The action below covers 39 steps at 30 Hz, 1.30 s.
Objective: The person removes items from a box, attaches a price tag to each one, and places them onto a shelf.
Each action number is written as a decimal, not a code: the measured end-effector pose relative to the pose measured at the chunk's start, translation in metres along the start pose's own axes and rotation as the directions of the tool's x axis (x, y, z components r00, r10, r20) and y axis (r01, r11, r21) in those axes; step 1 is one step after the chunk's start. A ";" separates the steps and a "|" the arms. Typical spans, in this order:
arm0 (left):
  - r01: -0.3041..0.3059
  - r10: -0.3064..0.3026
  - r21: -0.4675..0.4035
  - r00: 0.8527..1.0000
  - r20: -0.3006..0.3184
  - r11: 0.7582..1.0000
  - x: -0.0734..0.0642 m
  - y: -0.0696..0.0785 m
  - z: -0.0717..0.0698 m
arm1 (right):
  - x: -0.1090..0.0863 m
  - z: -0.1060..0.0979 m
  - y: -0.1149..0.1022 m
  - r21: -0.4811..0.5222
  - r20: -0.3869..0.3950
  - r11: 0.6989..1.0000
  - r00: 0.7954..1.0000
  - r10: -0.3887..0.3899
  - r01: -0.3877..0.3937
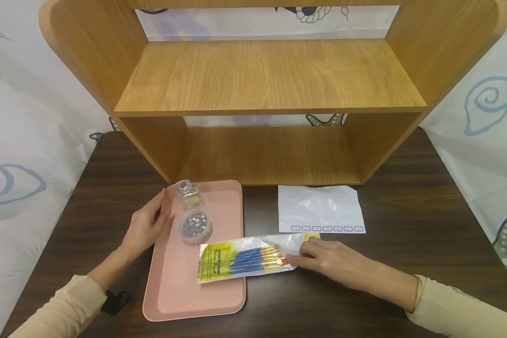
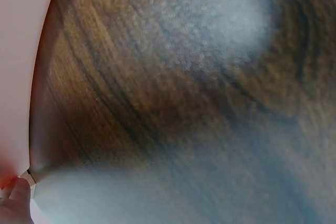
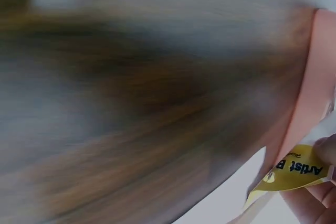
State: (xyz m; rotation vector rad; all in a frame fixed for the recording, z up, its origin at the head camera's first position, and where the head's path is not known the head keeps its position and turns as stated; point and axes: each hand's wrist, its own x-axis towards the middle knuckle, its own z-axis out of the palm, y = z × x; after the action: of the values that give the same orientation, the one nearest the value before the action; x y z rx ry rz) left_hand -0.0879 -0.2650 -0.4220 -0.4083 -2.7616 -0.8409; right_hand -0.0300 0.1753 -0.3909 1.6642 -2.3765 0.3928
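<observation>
My right hand (image 1: 331,260) pinches the right end of a clear packet of blue-handled paintbrushes (image 1: 247,260). The packet's yellow, printed left end lies over the right part of a pink tray (image 1: 177,295). In the right wrist view, fingers hold the packet's yellow label (image 3: 299,169) near the frame's edge. At the tray's left rim, my left hand (image 1: 143,227) grips the edge, thumb on the inner side and fingers outside. A round clear tub of silvery bits (image 1: 195,226) and a small square glass bottle (image 1: 191,197) stand inside the tray, near its back left.
A wooden shelf unit (image 1: 270,77) rises behind the tray on the dark wood table (image 1: 405,197). In front of it lies a white sheet (image 1: 321,206) with a row of small blue boxes. Near my left sleeve is a small black object (image 1: 116,303).
</observation>
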 end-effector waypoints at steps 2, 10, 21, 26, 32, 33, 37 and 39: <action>0.001 -0.001 0.001 1.000 0.001 1.000 0.000 0.000 0.000 | -0.011 -0.002 0.001 0.004 0.008 1.000 1.000 0.017 -0.017; 0.004 -0.004 0.004 1.000 -0.001 1.000 0.000 0.001 0.000 | -0.051 -0.003 0.008 -0.055 0.019 0.998 0.999 0.037 -0.036; 0.009 -0.009 -0.007 1.000 0.000 1.000 0.000 -0.001 0.000 | -0.080 -0.004 0.016 -0.116 0.098 0.990 0.991 0.088 -0.076; 0.014 -0.014 -0.010 1.000 0.002 1.000 0.001 0.000 0.003 | -0.087 -0.008 0.018 -0.128 0.150 0.987 0.982 0.112 -0.093; 0.000 0.000 -0.023 1.000 0.003 1.000 0.003 0.002 0.008 | -0.093 -0.011 0.017 -0.128 0.161 0.985 0.977 0.138 -0.118; -0.004 0.004 -0.024 1.000 -0.002 1.000 0.003 0.002 0.008 | -0.093 -0.011 0.017 -0.128 0.158 0.985 0.978 0.138 -0.118; -0.011 0.011 -0.026 1.000 -0.008 1.000 0.001 -0.001 0.005 | -0.091 -0.006 0.018 -0.135 0.157 0.984 0.978 0.139 -0.118; -0.007 0.007 -0.028 1.000 -0.004 1.000 0.000 -0.003 0.003 | -0.090 -0.004 0.018 -0.129 0.165 0.983 0.975 0.148 -0.128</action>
State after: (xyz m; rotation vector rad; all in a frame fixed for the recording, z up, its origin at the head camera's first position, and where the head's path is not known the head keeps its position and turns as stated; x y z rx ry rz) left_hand -0.0889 -0.2660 -0.4261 -0.4212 -2.7459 -0.8791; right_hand -0.0165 0.2620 -0.4175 1.5441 -2.5951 0.1308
